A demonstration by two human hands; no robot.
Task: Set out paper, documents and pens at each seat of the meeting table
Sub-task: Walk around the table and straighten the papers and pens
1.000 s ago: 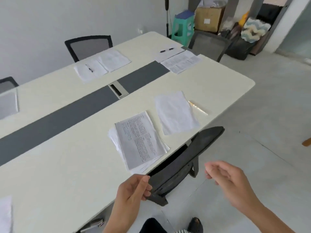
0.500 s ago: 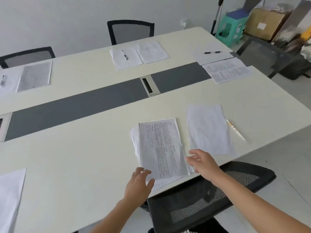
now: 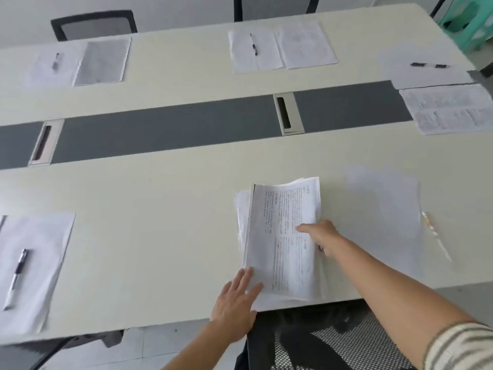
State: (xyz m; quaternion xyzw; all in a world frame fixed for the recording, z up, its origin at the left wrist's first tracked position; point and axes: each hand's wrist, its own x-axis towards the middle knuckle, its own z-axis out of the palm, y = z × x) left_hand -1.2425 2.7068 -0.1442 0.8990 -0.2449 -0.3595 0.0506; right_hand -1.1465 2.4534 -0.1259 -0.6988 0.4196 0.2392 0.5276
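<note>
Paper stack (image 3: 280,222) at the table's (image 3: 160,222) near edge — left hand (image 3: 234,308) spread on it, right hand (image 3: 321,235) pinches it; I count five pens (image 3: 17,276).

One head-worn wide-angle view, close above the near edge of the meeting table (image 3: 160,236); forward and down across it

Office meeting room. Long cream table (image 3: 160,222) with grey centre strip (image 3: 173,129) and cable ports (image 3: 286,113); mesh-backed chairs (image 3: 93,28) along far edge; paper sheets (image 3: 266,58), printed documents (image 3: 448,110), pens (image 3: 254,45) at seats.
</note>
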